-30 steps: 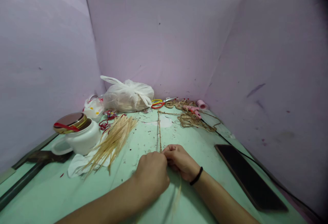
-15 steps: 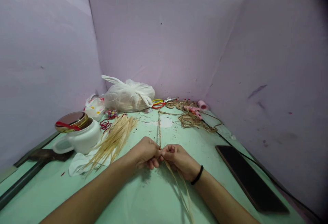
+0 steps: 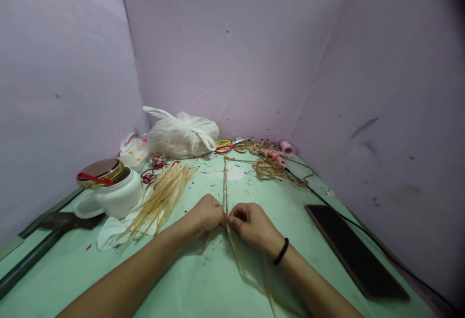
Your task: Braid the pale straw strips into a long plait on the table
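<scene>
My left hand (image 3: 205,215) and my right hand (image 3: 253,224) meet at the middle of the green table (image 3: 203,289), fingers pinched on pale straw strands (image 3: 242,264) that trail back toward me in a motion blur. From the pinch a thin braided cord (image 3: 225,182) runs straight away across the table to a loose heap of the same cord (image 3: 271,168). A black band sits on my right wrist.
A bundle of loose straw (image 3: 160,199) lies at the left beside a white lidded pot (image 3: 109,192). Behind are a white plastic bag (image 3: 181,135), scissors (image 3: 227,146) and a pink glue gun (image 3: 273,156). A dark phone (image 3: 354,250) lies at the right. Purple panels wall in the table.
My left hand turned from covering the right hand's fingers to pinching beside them. The loose straw strands swung out toward me and now blur with motion.
</scene>
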`<state>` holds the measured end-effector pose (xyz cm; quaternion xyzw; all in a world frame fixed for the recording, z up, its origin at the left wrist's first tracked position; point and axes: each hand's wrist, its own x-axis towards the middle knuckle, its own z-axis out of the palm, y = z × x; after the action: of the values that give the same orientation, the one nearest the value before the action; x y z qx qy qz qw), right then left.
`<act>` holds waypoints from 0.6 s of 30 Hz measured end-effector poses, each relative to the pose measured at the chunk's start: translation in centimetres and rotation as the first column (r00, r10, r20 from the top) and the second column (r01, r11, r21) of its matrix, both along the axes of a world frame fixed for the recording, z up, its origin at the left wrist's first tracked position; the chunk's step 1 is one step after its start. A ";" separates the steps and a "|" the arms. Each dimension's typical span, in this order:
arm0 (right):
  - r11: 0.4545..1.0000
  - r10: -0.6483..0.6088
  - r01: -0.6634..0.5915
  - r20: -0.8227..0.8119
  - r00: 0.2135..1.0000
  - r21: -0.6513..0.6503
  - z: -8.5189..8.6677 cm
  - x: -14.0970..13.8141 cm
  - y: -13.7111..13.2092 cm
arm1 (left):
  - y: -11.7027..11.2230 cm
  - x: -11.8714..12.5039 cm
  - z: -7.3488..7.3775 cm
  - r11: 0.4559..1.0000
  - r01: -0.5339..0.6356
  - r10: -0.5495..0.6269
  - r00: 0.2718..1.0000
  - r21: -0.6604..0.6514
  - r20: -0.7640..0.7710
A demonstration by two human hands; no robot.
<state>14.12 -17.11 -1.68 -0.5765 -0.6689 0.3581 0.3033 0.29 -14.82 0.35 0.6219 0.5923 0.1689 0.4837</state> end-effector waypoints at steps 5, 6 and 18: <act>0.959 -0.025 0.001 -0.081 0.996 -0.285 1.7 -0.3 -0.6 | -0.1 0.4 -0.3 0.999 -0.043 0.042 0.995 -0.003 -0.087; 0.937 -0.025 -0.021 -0.127 0.992 -0.348 1.9 -0.5 -0.8 | -0.2 0.5 0.2 0.998 -0.054 0.050 0.995 -0.040 -0.089; 0.961 0.057 -0.088 -0.124 0.991 -0.261 2.2 0.1 -1.2 | 0.2 -0.6 0.7 0.987 0.069 -0.053 0.993 -0.148 0.107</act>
<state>14.24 -18.35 0.52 -0.5655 -0.6167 0.4883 0.2480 -0.32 -14.57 1.01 0.5918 0.5585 0.1404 0.5640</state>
